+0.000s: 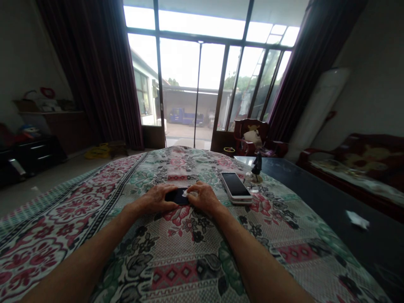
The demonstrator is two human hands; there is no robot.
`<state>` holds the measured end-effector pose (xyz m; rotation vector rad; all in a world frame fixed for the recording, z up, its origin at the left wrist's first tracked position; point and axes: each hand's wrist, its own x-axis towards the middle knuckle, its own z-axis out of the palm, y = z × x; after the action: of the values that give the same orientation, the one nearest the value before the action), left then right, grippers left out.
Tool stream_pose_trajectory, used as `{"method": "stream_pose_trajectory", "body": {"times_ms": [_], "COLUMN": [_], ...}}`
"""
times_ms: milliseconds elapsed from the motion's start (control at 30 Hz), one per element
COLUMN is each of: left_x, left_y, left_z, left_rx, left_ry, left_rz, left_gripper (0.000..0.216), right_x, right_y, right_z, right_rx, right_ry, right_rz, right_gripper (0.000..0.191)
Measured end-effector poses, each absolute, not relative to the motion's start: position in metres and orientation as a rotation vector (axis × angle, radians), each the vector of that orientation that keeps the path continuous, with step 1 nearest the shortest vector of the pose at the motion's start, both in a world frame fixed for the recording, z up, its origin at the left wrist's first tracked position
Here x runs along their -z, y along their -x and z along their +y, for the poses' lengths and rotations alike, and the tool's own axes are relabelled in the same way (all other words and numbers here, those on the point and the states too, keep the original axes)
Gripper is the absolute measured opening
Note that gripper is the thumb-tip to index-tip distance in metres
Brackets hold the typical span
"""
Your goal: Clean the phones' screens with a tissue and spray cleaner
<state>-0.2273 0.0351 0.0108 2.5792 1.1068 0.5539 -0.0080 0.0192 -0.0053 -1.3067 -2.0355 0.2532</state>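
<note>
A dark smartphone lies crosswise on the flowered tablecloth, in front of me. My left hand grips its left end, thumb on the near edge and fingers along the far edge. Over the right end is my right hand, its fingers pinched on a small white tissue that touches the dark screen. Part of the tissue and the phone's right end are hidden under those fingers. To the right of this hand lies a white phone with a dark screen, seemingly stacked on another flat thing.
A small dark figurine stands on a round base beyond the white phone. Crumpled white paper lies on the dark surface at the right. Beyond the table are a wooden armchair, glass doors and dark curtains.
</note>
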Motion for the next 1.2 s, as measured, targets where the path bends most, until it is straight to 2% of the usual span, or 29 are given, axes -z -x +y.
{"method": "stream_pose_trajectory", "body": {"times_ms": [267,1200], "left_x": [-0.0130,-0.0148], "left_y": [0.2265,0.2251], "left_z": [0.0334,0.0327], "left_rx": [-0.515,-0.595], "left_ry": [-2.580,-2.470], "left_rz": [1.160,1.110], "left_gripper": [0.055,0.050], "right_x": [0.0039,0.0064], "right_y": [0.0067,0.0081], "right_z": [0.0219,0.0218], "right_rx": [-0.285,-0.228], "right_ry": [1.324,1.313], "right_rz": [-2.039,-2.024], "right_gripper": [0.016,0.020]}}
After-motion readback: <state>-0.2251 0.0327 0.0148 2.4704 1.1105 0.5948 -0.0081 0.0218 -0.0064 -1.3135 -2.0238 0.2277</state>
